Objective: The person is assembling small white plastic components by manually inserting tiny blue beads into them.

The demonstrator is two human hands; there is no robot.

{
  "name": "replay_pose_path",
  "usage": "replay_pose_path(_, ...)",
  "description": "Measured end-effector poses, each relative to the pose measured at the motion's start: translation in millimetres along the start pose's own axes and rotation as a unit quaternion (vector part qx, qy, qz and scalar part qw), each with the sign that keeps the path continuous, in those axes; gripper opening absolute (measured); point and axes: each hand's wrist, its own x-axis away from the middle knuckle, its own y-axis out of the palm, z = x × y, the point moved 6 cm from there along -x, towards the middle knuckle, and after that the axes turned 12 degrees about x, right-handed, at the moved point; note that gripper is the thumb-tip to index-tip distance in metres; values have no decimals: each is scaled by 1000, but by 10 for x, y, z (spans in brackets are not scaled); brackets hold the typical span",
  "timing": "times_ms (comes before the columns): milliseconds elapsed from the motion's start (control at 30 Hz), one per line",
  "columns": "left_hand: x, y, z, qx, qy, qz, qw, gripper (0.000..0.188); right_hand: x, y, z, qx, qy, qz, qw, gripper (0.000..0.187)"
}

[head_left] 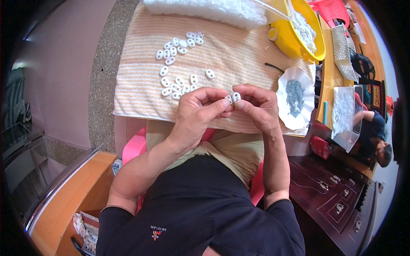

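Note:
My left hand (197, 110) pinches a tiny white plastic part (229, 100) between thumb and fingertips. In the fingers of my right hand (261, 107) is a white oval two-hole piece (236, 97), held right beside that part. Both hands meet above the near part of a striped towel (141, 77). To the left of and beyond my hands, several similar ovals (169, 60) lie loosely in a curve. One oval (209, 74) lies apart, just beyond the fingers. Right of my right hand is a white scalloped dish (283, 87) with a heap of small dark grey bits.
At the far edge stands a clear bin (205, 16) full of white parts. A yellow tub (321, 42) of white pieces sits far right, near a thin black stick (274, 67). Further right are a white basket (343, 51), a clear box (345, 115) and another person (371, 132).

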Motion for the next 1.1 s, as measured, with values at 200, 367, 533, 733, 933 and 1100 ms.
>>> replay_pose_path(200, 9, 8, 5, 1, 4, 10, 1000, 18, -6, 47, -43, 24, -7, -9, 1000, 30)
replay_pose_path(367, 15, 18, -1, 5, 1, 12, 1000, 18, 3, 39, -30, 35, -10, -11, 999, 31)
replay_pose_path(533, 21, 6, -16, 5, -2, 17, 1000, 19, 10, 42, -27, 45, -12, -8, 999, 30)
replay_pose_path(733, 20, 1, -20, 11, -11, 14, 1000, 18, 7, 41, -28, 51, -17, -6, 999, 29)
replay_pose_path(933, 19, -6, -22, 12, -29, 16, 999, 17, 20, 45, 16, 40, -9, -3, 999, 29)
replay_pose_path(1100, 11, -19, -65, 67, -51, -13, 996, 15, 39, 41, 0, 23, -28, 2, 999, 29)
